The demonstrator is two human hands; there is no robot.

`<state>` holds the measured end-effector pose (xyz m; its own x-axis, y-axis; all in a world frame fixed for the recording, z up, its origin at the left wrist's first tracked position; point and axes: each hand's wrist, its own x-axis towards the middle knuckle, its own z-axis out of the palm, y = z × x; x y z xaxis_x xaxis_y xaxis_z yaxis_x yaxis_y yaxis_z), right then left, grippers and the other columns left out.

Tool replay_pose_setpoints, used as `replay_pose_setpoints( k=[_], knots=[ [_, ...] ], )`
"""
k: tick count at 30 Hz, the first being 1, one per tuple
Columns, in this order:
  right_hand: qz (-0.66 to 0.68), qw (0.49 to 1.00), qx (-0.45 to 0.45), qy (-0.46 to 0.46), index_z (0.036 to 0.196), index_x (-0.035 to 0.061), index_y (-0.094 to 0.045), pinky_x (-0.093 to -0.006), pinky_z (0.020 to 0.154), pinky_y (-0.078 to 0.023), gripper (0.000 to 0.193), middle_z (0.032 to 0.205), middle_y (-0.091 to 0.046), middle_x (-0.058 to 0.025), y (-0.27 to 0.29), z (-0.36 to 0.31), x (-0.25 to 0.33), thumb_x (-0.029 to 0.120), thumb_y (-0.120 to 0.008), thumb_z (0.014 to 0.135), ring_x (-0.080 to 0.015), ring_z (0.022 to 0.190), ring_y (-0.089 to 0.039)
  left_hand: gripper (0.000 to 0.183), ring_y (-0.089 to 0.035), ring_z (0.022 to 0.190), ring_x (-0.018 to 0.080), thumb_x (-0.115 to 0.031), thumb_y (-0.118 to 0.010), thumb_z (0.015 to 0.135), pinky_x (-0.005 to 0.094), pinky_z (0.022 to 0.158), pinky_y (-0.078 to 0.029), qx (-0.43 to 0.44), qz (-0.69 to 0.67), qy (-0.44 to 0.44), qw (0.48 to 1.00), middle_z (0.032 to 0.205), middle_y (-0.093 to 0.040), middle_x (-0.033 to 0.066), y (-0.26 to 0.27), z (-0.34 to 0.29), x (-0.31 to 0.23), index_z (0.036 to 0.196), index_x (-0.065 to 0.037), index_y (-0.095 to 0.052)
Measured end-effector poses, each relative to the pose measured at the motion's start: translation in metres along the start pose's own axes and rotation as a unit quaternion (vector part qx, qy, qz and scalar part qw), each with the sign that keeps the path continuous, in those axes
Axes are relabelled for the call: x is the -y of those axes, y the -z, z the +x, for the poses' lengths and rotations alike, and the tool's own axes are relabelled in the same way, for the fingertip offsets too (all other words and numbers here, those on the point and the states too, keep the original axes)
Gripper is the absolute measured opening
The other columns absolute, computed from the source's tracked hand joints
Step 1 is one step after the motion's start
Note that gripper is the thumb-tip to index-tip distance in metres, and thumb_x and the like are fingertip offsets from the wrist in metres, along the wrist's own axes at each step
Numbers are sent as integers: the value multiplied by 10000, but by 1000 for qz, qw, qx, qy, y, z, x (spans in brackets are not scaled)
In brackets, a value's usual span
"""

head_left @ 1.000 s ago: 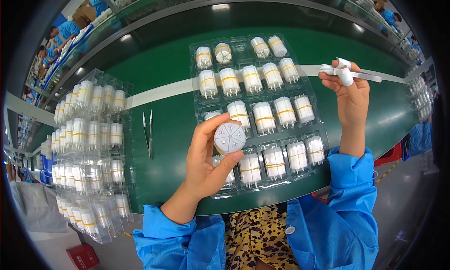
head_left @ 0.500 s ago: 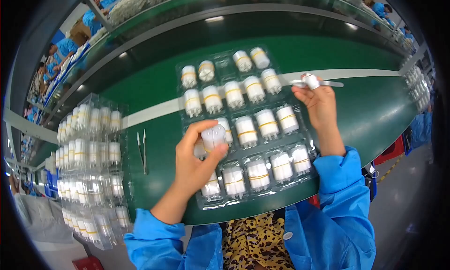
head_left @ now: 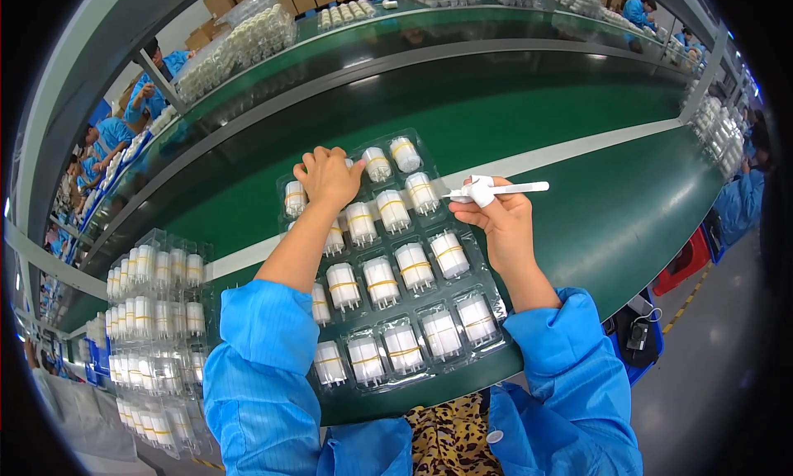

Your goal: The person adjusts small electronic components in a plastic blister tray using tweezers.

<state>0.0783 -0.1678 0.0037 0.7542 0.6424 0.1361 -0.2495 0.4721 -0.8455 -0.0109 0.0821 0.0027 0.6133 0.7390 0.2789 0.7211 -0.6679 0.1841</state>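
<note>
A clear plastic tray (head_left: 425,384) lies on the green worktop, its pockets holding rows of white cylinders (head_left: 381,279), each with a yellow band and metal pins at one end. Over the tray's far row is my left hand (head_left: 329,179), fingers curled downward; what lies under them is mostly hidden. Beside it, a banded cylinder (head_left: 295,198) sits in the far left pocket. Off the tray's right edge, my right hand (head_left: 500,220) holds a slim white pen-like tool (head_left: 522,187) level between thumb and fingers. White material (head_left: 481,189) wraps a fingertip there.
Stacked clear trays of similar cylinders (head_left: 157,317) stand at left. A pale strip (head_left: 570,150) crosses the green worktop (head_left: 615,220). Beyond a metal rail, more filled trays (head_left: 239,51) line another bench, with people in blue (head_left: 147,96) seated there. A red bin (head_left: 682,265) stands at right.
My left hand has moved away from me to the tray's far row; the white cylinder it held is out of sight. My right hand keeps the tool. The view has shifted.
</note>
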Motion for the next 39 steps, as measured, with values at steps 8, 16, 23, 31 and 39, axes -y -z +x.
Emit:
replay_pose_setpoints(
  k=[8, 16, 23, 31, 39],
  knots=[
    [1, 1000, 10, 6, 1026, -43, -605, -249, 688, -566, 203, 922, -659, -136, -4, 1, 0, 111, -603, 893, -202, 792, -684, 393, -387, 1207, 289, -373, -501, 916, 563, 1046, -166, -26, 39, -156, 987, 1235, -511, 107, -24, 4, -6, 1175, -88, -575],
    [-25, 999, -2, 19, 1015, -27, -609, -270, 672, -575, 182, 892, -663, -134, -5, 0, -7, 109, -599, 894, -225, 785, -689, 442, -371, 1239, 301, -396, -482, 919, 570, 1062, -146, -11, -51, -180, 982, 1269, -496, 125, -17, -4, -15, 1203, -58, -519],
    [-38, 999, -7, 14, 1013, -31, -608, -265, 673, -573, 187, 889, -661, -134, -5, 1, -9, 111, -604, 891, -217, 780, -687, 549, -345, 1278, 307, -460, -409, 932, 581, 1094, -83, 2, 62, -172, 983, 1305, -483, 142, -9, 6, -46, 1250, -24, -509],
    [-33, 999, 3, 11, 1007, -33, -609, -258, 673, -570, 192, 887, -663, -128, -7, 2, -5, 126, -605, 898, -206, 782, -686, 474, -371, 1249, 342, -417, -510, 886, 593, 1080, -96, -6, -3, -167, 986, 1249, -524, 151, -37, 17, -60, 1192, -56, -545],
    [-37, 999, 9, 12, 1008, -30, -610, -252, 682, -566, 189, 888, -664, -126, -8, -2, 0, 123, -606, 897, -199, 786, -684, 432, -544, 924, 262, -84, -762, 599, 437, 920, -297, -118, -180, -297, 930, 963, -546, 69, -14, 12, -65, 950, -105, -511]
  ],
)
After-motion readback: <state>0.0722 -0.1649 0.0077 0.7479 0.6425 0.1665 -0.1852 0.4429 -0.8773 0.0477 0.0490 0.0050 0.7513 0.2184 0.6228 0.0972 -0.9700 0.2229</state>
